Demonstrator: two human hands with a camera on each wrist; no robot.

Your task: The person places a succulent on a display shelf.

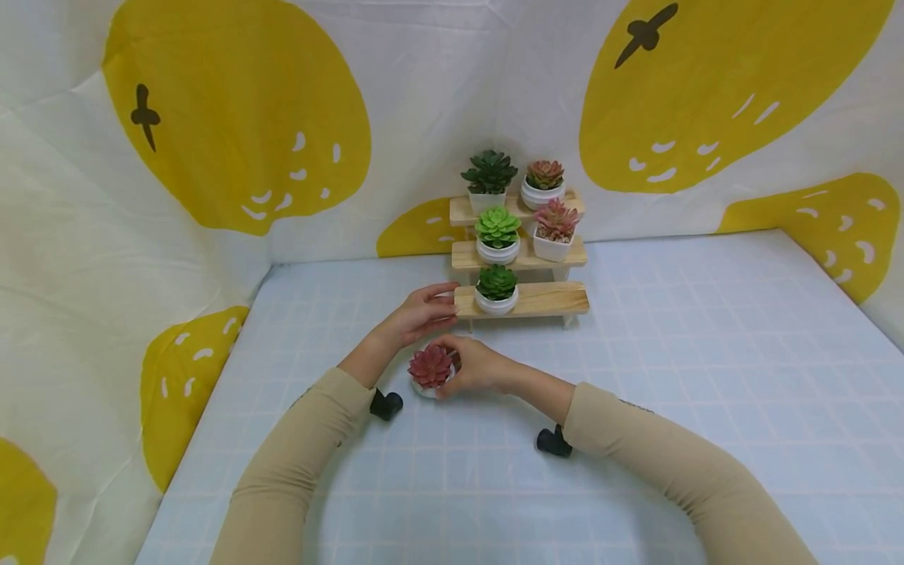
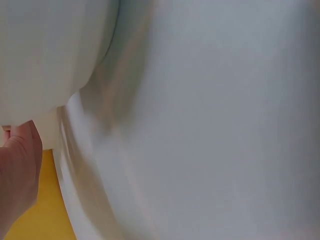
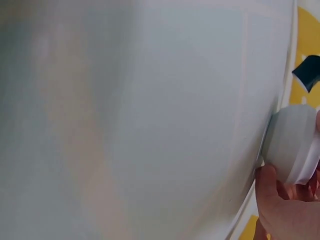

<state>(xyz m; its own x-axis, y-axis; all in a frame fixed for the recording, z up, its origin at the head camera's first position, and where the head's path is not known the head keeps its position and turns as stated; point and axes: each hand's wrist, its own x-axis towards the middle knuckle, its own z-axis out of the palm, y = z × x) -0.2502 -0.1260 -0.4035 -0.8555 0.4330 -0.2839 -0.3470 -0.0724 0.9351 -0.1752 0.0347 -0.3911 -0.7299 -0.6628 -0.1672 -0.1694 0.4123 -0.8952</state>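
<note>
My right hand (image 1: pixel 482 367) grips the white round pot (image 3: pixel 292 142) of a dusky-red succulent (image 1: pixel 431 366), low over the table. My left hand (image 1: pixel 421 315) is at the left end of the bottom board (image 1: pixel 554 298) of a three-step wooden stand, its extended fingers appearing to touch that end. In the left wrist view, part of the left hand (image 2: pixel 20 172) shows at the left edge, below a large, close white pot (image 2: pixel 45 55). A dark green succulent (image 1: pixel 497 282) stands on the left half of the bottom board.
The middle step holds a bright green succulent (image 1: pixel 497 228) and a pink one (image 1: pixel 555 221). On the top step are a spiky dark green plant (image 1: pixel 489 173) and a reddish-green succulent (image 1: pixel 544 176). A lemon-print cloth (image 1: pixel 438 94) hangs behind the pale-blue checked table (image 1: pixel 706 353).
</note>
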